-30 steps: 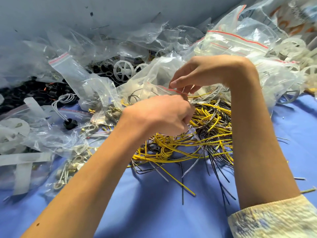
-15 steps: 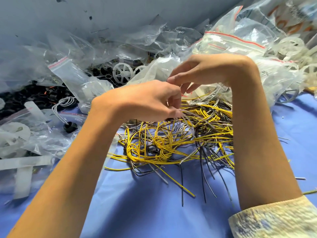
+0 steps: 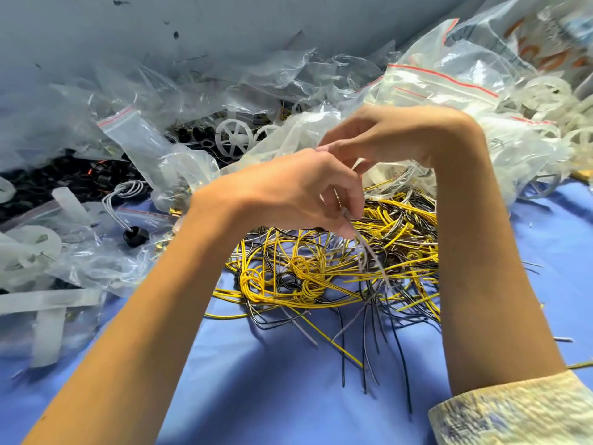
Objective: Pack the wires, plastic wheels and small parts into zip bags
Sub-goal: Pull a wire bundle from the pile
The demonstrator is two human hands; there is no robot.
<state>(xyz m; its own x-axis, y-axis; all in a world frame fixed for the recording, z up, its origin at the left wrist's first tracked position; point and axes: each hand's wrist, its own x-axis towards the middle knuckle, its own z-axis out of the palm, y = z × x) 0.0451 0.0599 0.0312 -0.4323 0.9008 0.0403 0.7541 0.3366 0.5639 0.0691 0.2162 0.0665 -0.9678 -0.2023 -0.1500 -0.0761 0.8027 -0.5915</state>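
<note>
The left hand (image 3: 288,194) has its fingers (image 3: 340,200) curled in, pinching a thin pale wire (image 3: 369,252) that hangs limp from the fingertips into the wire pile (image 3: 305,281) directly below. The right hand (image 3: 401,136) arches over the far edge of the pile, its fingers (image 3: 346,144) bent down with the tips just touching the left knuckles. Whether they pinch anything cannot be told. A pale, speckled knit sleeve (image 3: 513,409) cuffs the right forearm at the pile's near right.

The pile is a loose tangle of glossy yellow, black and grey strands, some knotted into coils, others straight with their ends splayed toward the viewer. It lies on the smooth blue cloth of the worktop (image 3: 256,380).

Behind the pile, crumpled clear zip bags (image 3: 442,81) with red seal strips are heaped up. Behind and to the left, a white spoked plastic wheel (image 3: 234,139) lies among small black parts (image 3: 48,181). Left of the pile sits a round black knob (image 3: 136,236) trailing looped white leads, with frosted flat plastic strips (image 3: 48,316) inside bags farther left.
</note>
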